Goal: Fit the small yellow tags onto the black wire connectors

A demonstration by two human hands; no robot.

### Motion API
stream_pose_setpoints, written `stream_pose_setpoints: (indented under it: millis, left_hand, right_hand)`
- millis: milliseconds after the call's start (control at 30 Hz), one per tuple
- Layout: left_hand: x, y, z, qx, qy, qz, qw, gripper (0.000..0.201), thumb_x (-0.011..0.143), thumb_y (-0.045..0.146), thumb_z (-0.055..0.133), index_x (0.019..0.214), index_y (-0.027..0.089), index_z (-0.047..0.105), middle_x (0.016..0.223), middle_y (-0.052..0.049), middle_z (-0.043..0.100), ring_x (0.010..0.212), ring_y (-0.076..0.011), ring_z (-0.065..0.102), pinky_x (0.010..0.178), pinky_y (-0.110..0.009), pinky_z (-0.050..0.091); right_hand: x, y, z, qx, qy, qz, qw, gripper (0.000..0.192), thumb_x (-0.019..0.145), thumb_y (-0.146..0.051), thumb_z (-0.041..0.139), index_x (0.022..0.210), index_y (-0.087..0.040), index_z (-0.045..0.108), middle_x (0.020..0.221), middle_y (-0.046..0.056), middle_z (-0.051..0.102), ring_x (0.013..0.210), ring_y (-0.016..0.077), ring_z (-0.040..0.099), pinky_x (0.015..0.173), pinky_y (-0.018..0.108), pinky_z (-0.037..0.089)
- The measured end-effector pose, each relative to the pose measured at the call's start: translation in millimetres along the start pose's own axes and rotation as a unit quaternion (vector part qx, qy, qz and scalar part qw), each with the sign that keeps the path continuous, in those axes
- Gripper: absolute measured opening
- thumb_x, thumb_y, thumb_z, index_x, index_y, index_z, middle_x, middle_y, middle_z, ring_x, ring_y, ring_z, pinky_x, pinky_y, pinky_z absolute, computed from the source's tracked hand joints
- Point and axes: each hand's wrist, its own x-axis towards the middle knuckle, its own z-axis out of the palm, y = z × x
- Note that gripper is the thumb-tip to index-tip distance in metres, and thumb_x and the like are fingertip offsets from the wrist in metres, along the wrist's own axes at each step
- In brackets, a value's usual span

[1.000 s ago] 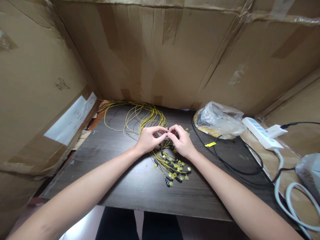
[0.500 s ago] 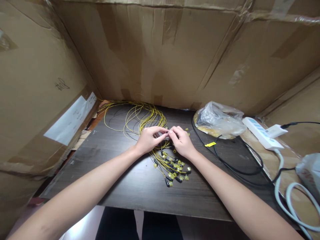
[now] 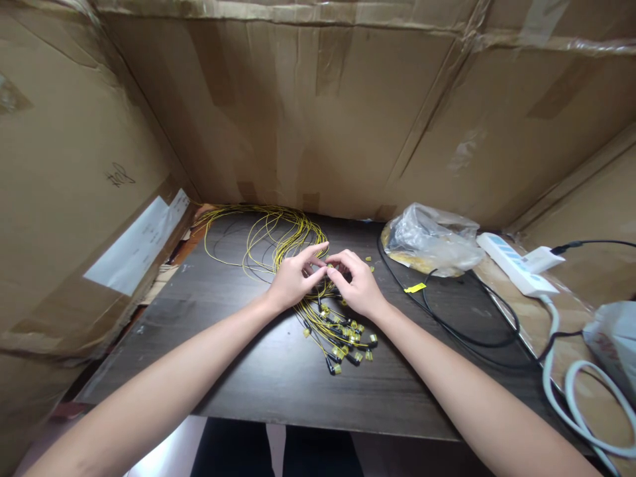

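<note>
Both hands meet over a bundle of thin yellow cables (image 3: 298, 232) on the dark table. My left hand (image 3: 293, 279) is pinched at the thumb and a lower finger, its index finger stretched out above; it seems to hold a cable end, mostly hidden by the fingers. My right hand (image 3: 358, 285) is closed in a pinch against it, with a small yellow cap (image 3: 330, 266) showing at the fingertips. Below the hands lie several black cable connectors (image 3: 355, 358) with clear yellow caps (image 3: 338, 352). Several loose yellow caps (image 3: 368, 259) lie just beyond my right hand.
A clear plastic bag (image 3: 430, 238) with yellow contents lies at the back right. Beside it are a black cable (image 3: 447, 326) with a yellow tag (image 3: 415, 288) and a white power strip (image 3: 517, 265). Cardboard walls (image 3: 278, 119) stand behind and at both sides.
My left index finger has lifted and straightened away from the pinch. The right fingers have shifted slightly, and a yellow cap now shows between the hands. The view has moved a little.
</note>
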Motion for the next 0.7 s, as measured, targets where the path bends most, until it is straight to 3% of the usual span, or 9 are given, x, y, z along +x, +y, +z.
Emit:
stream_pose_setpoints:
  millis: [333,700]
  left_hand:
    - [1.3,0.9,-0.1,-0.02,-0.003,-0.026,0.999,0.055,0.084,0.021,0.066,0.137,0.016,0.055,0.099,-0.006,0.076,0.06,-0.0101,0.065,0.062,-0.021,0.053]
    - [0.1,2.8,-0.1,0.014,0.003,0.008,1.0,0.044,0.086,0.021,0.063,0.13,0.016,0.061,0.093,-0.003,0.075,0.062,-0.0104,0.065,0.064,-0.022,0.054]
  right_hand:
    - [-0.4,-3.5,0.1,-0.029,0.018,-0.011,0.999,0.009,0.093,-0.023,0.058,0.096,-0.02,0.065,0.086,0.006,0.063,0.081,0.0226,0.057,0.074,0.036,0.045]
    - [3.8,-7.1,-7.0,-0.052,0.001,-0.071,0.996,0.01,0.094,-0.023,0.057,0.097,-0.019,0.066,0.086,0.006,0.066,0.084,0.023,0.058,0.081,0.039,0.046]
